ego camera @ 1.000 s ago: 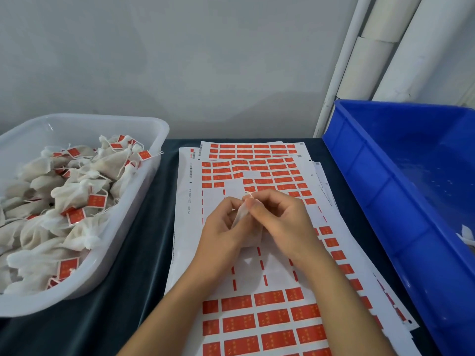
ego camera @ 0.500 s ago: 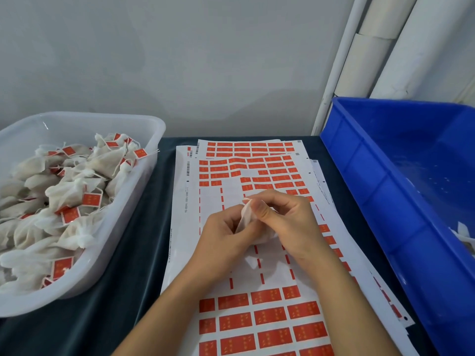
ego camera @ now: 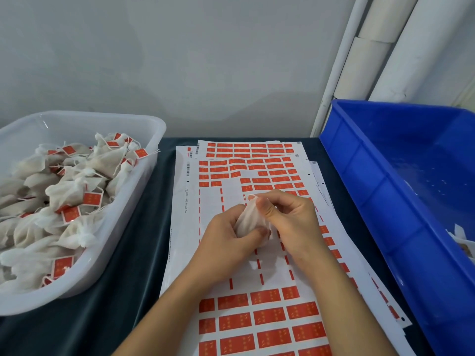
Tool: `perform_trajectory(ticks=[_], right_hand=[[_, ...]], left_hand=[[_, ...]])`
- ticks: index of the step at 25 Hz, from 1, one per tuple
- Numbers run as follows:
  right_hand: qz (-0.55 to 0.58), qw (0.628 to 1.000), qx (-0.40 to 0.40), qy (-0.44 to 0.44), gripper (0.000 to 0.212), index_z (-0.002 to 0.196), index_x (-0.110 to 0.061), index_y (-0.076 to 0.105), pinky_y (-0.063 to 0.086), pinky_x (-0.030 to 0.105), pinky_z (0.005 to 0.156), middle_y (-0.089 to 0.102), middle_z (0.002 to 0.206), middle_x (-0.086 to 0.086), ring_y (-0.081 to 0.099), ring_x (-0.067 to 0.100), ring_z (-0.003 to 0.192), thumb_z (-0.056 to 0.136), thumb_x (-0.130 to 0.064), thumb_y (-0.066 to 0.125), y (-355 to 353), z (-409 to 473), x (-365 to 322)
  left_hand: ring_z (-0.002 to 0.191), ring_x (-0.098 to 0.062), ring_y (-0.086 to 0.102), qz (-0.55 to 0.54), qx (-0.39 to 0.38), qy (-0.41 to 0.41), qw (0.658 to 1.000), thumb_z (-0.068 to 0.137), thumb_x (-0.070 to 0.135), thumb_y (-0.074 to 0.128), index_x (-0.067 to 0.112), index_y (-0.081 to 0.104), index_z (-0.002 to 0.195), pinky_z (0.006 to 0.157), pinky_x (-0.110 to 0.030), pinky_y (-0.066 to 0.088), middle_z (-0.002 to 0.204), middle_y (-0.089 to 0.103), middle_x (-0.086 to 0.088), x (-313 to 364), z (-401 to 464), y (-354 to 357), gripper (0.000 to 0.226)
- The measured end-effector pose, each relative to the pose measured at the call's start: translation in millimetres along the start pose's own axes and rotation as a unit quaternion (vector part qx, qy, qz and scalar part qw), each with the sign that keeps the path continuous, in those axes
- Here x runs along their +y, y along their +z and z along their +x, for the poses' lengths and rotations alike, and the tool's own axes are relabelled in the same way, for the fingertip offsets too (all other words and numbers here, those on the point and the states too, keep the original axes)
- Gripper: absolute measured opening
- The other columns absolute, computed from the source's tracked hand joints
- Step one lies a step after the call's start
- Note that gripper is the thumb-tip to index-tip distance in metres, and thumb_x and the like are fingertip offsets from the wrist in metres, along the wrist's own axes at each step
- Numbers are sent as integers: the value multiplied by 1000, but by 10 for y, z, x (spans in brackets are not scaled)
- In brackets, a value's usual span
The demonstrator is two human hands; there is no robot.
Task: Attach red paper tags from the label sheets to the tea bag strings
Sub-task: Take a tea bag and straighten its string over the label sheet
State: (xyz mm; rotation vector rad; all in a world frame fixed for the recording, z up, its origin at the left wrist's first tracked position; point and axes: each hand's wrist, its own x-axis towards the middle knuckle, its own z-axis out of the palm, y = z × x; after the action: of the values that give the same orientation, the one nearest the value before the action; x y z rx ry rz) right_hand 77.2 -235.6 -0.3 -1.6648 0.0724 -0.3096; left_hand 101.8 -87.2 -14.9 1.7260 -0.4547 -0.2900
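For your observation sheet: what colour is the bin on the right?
Blue, clearest in the head view.

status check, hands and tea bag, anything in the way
Left hand and right hand both gripping one tea bag over the label sheets. Red tag at its top, attachment unclear. Nothing in the way.

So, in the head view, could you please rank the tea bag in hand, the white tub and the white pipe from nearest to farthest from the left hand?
1. The tea bag: in the grip of the left hand, with the right hand also on it.
2. The white tub: off to the left, holding tagged bags.
3. The white pipe: far back right, against the wall.
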Motion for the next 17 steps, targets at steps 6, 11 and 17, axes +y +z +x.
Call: perform_trajectory(ticks=[6, 11, 17], right_hand=[[40, 998, -39, 26, 20, 98, -36, 78, 60, 25, 86, 76, 103, -8, 70, 10, 107, 92, -52, 68, -14, -8, 6], [44, 998, -29, 44, 14, 93, -32, 77, 59, 39, 93, 74, 100, -5, 69, 13, 104, 90, -40, 65, -18, 6, 14], [111, 992, -30, 45, 15, 96, -26, 75, 56, 47, 101, 74, 108, 7, 69, 29, 109, 92, -36, 64, -26, -3, 8]], left_hand=[[90, -19, 73, -64, -13, 22, 998, 102, 55, 55, 25, 73, 106, 76, -22, 59, 95, 74, 2, 62, -23, -1, 35], [92, -11, 73, -39, -22, 30, 999, 106, 44, 48, 29, 71, 101, 77, -13, 54, 95, 75, 10, 50, -82, 6, 28], [84, -18, 73, -46, -46, -87, 994, 111, 46, 34, 27, 67, 97, 87, -24, 60, 88, 74, 4, 45, 45, 33, 40]])
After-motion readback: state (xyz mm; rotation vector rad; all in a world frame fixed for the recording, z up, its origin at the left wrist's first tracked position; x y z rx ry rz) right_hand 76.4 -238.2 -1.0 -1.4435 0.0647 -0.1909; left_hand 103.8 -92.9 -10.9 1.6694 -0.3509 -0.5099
